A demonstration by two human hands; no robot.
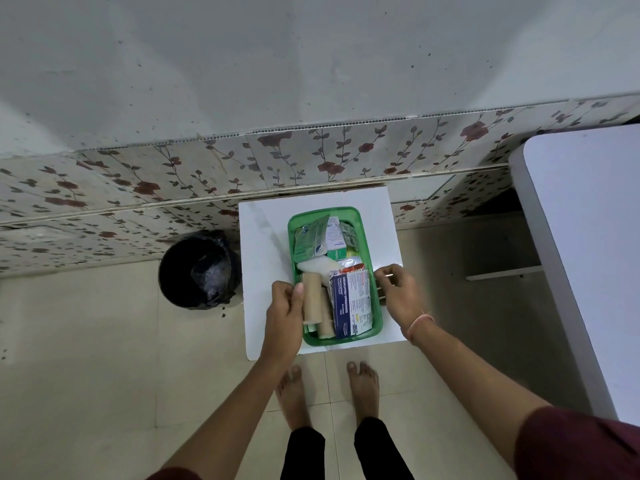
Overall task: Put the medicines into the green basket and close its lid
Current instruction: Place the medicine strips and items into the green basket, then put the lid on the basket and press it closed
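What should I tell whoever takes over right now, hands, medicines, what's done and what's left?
Left hand: at the green basket's left rim, thumb on a tan bandage roll.
Right hand: at the right rim, fingers curled; whether it grips anything is unclear.
Done: medicines fill the basket on the small white table.
Left: close the lid; no lid visible.

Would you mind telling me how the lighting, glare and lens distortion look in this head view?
Head view: dim, even light with soft shadows; faint glare streaks on the white table left of the green basket; the wide-angle lens bows the floral tile band and stretches both forearms at the frame's bottom; print on the dressings pack stays readable, while smaller packets are too soft to read.
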